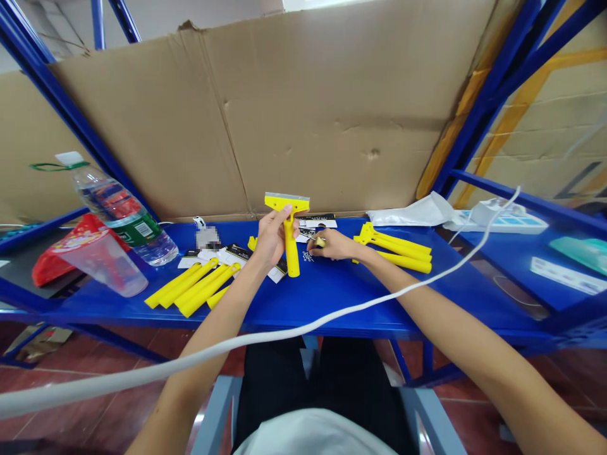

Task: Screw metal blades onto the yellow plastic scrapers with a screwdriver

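My left hand (272, 237) is closed round a yellow scraper (292, 249), held upright above the table with its wide blade head at the top. To its right, my right hand (332, 244) is low over the blue tabletop, fingers closed on a small tool with a pale yellow end (320, 242); the fingers hide most of it. Small shiny metal pieces (307, 256) lie scattered just beside those fingers. Several loose yellow handles (208, 289) lie left of my left forearm. More yellow scraper parts (398, 248) rest to the right of my right hand.
Black-and-white printed cards (237, 253) lie behind the handles. A large water bottle (130, 218) and a clear plastic cup (107, 262) stand at left. White packaging (412, 212) lies at back right. A white cable (284, 332) crosses the view before a cardboard wall (332, 107).
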Motion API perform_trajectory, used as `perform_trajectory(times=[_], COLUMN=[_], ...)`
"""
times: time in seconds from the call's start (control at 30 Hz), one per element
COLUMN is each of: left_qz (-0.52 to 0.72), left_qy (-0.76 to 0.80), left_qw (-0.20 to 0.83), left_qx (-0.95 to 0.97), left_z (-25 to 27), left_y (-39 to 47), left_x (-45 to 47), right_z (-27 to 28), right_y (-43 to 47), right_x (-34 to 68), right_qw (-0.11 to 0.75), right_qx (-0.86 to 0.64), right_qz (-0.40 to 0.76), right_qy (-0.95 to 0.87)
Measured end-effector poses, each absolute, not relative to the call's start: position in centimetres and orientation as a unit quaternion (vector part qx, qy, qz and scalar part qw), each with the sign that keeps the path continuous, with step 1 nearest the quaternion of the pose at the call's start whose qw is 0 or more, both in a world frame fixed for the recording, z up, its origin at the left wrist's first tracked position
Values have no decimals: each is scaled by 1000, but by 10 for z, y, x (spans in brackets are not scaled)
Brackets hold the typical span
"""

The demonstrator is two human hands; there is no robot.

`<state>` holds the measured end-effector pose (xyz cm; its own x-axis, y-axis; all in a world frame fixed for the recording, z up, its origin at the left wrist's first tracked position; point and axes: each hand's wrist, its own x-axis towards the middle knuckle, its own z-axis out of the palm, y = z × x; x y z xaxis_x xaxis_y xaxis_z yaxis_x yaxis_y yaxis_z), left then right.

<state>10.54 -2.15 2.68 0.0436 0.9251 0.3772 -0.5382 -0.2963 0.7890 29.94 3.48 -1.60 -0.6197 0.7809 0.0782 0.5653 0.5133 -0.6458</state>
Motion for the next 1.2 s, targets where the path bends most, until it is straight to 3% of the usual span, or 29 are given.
perform_trajectory(times=[0.83, 1.2], left_qz=[600, 590], left_qy=[225, 251], left_qw=[589, 607], left_qx=[492, 470], left_z=[17, 11], left_y=[-19, -20], left_x=[108, 114], right_z=[-13, -15], right_y=[28, 32], right_x=[291, 297], right_qw=[159, 136], right_qx=[-425, -456], right_qz=[355, 330], right_qy=[-818, -816])
